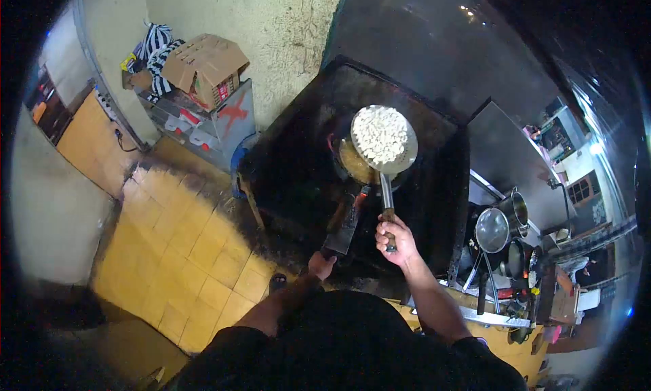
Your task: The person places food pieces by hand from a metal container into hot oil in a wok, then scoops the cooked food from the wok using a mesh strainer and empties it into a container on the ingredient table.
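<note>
My right hand (399,240) is closed round the wooden-ended handle of a round perforated metal skimmer (405,159). Small white pieces (381,134), whose kind I cannot make out, are heaped in the skimmer. Beneath it, partly covered, is a pan (352,162) with yellowish-brown liquid on the dark stove (298,147). My left hand (322,264) is closed on the near end of a broad dark handle (344,229) that runs toward the pan. An orange-red patch shows near the handle's far end.
On the right, a metal strainer (491,229), a deep pot (519,211) and other pans crowd a counter. An opened cardboard box (207,62) sits on a metal cabinet (234,113) at the left. Yellow tiles (183,255) cover the floor.
</note>
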{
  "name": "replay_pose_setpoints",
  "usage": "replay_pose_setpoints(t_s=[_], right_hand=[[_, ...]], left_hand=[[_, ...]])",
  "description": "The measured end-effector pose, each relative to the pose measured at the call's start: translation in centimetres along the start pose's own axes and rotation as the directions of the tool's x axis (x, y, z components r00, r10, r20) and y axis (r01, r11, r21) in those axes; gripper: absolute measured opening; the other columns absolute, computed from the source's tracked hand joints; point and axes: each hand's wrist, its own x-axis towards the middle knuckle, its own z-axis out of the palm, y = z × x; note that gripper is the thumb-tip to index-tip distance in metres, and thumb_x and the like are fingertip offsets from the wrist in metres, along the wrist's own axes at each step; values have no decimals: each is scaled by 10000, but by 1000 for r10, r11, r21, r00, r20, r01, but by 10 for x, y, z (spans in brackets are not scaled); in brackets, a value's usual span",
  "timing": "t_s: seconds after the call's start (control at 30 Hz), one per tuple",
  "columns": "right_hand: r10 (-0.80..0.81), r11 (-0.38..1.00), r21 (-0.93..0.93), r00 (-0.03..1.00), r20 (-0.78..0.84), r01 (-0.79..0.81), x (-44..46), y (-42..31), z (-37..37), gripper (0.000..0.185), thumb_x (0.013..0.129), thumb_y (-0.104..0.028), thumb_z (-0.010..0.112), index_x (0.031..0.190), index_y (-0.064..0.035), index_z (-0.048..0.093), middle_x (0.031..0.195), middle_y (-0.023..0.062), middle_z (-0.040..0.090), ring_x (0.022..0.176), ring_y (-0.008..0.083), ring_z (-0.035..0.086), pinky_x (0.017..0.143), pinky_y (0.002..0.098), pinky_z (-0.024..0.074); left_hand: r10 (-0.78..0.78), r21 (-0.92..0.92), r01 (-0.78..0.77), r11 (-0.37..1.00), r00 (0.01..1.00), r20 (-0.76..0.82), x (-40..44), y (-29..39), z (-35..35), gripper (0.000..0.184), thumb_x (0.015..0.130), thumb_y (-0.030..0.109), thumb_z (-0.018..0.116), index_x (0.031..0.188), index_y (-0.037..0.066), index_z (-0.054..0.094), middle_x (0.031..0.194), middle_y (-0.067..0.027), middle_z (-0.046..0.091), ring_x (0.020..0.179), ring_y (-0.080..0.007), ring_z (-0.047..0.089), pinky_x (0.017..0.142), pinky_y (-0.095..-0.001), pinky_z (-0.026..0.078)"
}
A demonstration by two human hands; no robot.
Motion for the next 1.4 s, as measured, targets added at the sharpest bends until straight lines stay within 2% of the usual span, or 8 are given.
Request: replay_pose_setpoints(t_s=[0.37, 0.47, 0.53, 0.63, 0.93, 1.13, 1.2, 1.4], right_hand=[[-76, 996, 37, 994, -72, 79, 7, 32, 21, 206, 892, -58, 576, 1091, -76, 526, 756, 46, 512, 570, 137, 472, 483, 289, 388], [-87, 994, 53, 992, -94, 92, 8, 33, 16, 226, 871, -18, 566, 1072, -105, 509, 740, 49, 517, 571, 158, 495, 480, 317, 394], [-154, 985, 53, 981, -119, 161, 22, 58, 17, 225, 878, -25, 565, 1079, -108, 507, 744, 47, 518, 573, 158, 498, 482, 317, 402], [-164, 977, 119, 980, -115, 177, 33, 72, 18, 203, 882, -28, 558, 1062, -108, 511, 742, 44, 517, 571, 159, 496, 480, 319, 403], [-160, 982, 73, 974, -163, 174, 48, 44, 37, 157, 849, -25, 568, 957, -117, 500, 718, 32, 507, 557, 145, 502, 466, 299, 388], [-218, 973, 44, 967, -134, 226, 15, 22, 68, 171, 848, -63, 608, 990, -94, 518, 717, 17, 506, 532, 114, 469, 446, 264, 390], [-248, 969, -25, 955, -160, 247, 6, 1, 78, 202, 843, -56, 604, 1024, -98, 526, 712, 11, 495, 539, 108, 462, 442, 260, 385], [-221, 975, -13, 960, -171, 222, 10, 8, 62, 225, 845, -14, 565, 1036, -102, 485, 756, 16, 496, 563, 121, 474, 464, 279, 396]], left_hand=[[-223, -541, 397, 742, 906, 360, 1, -142, -174, 531, 843, 343, 739, 1236, 27, 572, 948, -171, 665, 723, -174, 636, 545, -330, 517], [-635, 42, 635, 772, 765, 107, -42, -139, -310, 561, 832, 399, 727, 1164, -32, 593, 716, -100, 602, 537, -178, 549, 509, -339, 475], [-416, 637, 258, 726, 903, 110, -59, -201, -379, 522, 885, 462, 607, 728, -34, 648, 630, -230, 592, 576, -308, 604, 566, -436, 467], [-386, 836, 76, 543, 907, 168, -90, -229, -434, 528, 888, 446, 607, 659, -28, 644, 661, -262, 611, 625, -367, 623, 594, -462, 465], [-732, -31, 738, 674, 673, 106, -77, -171, -365, 557, 858, 370, 726, 1248, 36, 512, 757, -80, 612, 528, -154, 540, 426, -315, 445], [-410, -60, 461, 886, 836, 364, -41, -155, -310, 474, 887, 325, 666, 1232, 24, 541, 762, -54, 637, 606, -164, 581, 544, -328, 477], [-299, -497, 494, 713, 856, 421, -38, -181, -309, 489, 906, 342, 636, 1254, 11, 538, 873, -95, 678, 631, -188, 607, 556, -336, 491], [-582, 213, 544, 812, 783, 219, -53, -144, -348, 351, 935, 336, 580, 1066, 16, 641, 807, -122, 666, 652, -225, 629, 559, -380, 497]])
